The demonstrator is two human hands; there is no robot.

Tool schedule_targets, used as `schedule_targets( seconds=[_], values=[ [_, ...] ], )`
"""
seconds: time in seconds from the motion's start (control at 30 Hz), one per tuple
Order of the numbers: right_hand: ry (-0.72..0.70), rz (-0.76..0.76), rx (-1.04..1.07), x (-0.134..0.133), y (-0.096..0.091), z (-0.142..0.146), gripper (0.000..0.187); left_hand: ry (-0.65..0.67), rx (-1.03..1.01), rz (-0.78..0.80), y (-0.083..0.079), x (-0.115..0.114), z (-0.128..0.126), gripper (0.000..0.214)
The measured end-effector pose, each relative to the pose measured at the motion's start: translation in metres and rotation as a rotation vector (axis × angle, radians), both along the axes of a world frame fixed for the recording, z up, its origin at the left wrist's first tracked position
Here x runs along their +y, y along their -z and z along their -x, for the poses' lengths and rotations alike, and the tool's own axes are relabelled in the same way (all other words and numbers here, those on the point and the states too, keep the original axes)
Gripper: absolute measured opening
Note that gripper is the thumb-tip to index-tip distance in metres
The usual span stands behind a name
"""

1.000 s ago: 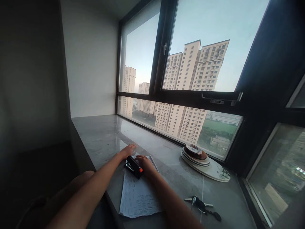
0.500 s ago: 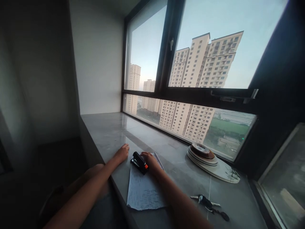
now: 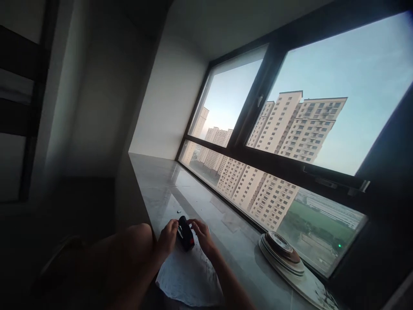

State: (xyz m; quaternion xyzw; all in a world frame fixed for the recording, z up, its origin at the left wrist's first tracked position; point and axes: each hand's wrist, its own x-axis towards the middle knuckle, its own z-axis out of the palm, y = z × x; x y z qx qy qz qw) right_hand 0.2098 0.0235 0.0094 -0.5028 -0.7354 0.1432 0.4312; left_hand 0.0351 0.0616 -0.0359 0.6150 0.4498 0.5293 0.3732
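A black stapler (image 3: 185, 232) with a red patch at its near end lies on a handwritten sheet of paper (image 3: 187, 280) on the windowsill. My left hand (image 3: 168, 236) is at the stapler's left side, its fingers curled against it. From the right, my right hand (image 3: 202, 236) reaches over, fingers apart, the fingertips at the stapler's far end. A pale metallic inner part shows along the stapler's left side. Just beyond the stapler, a tiny light piece (image 3: 179, 211), too small to name, lies on the sill.
A stack of round plates or mats (image 3: 280, 252) sits on the grey sill (image 3: 155, 172) at the right, by the window. The dark window frame (image 3: 238, 150) runs along the far side. My bent knee (image 3: 140, 237) is beside the sill's left edge.
My view has tilted and turned. My left hand has come back from the bare sill to the stapler, and the tiny piece now shows there. My right hand has come to the stapler's far end.
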Motion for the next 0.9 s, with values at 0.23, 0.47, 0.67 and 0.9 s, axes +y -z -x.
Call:
schedule_targets(
  seconds=[0.23,0.47,0.67,0.9],
  values=[
    [-0.087,0.083,0.092,-0.016,0.019,0.004,0.039,-0.029,0.004,-0.07,0.002,-0.011,0.0,0.026],
    [-0.103,0.077,0.186,-0.012,0.026,-0.015,0.038,-0.06,0.096,-0.04,0.0,-0.007,-0.001,0.033],
    [-0.044,0.023,0.187,-0.017,0.019,-0.026,0.029,-0.037,0.215,-0.009,-0.003,-0.009,-0.003,0.035],
    [-0.211,0.166,0.194,-0.018,0.015,-0.032,0.045,-0.042,0.325,-0.027,-0.005,-0.016,-0.003,0.046]
  ],
)
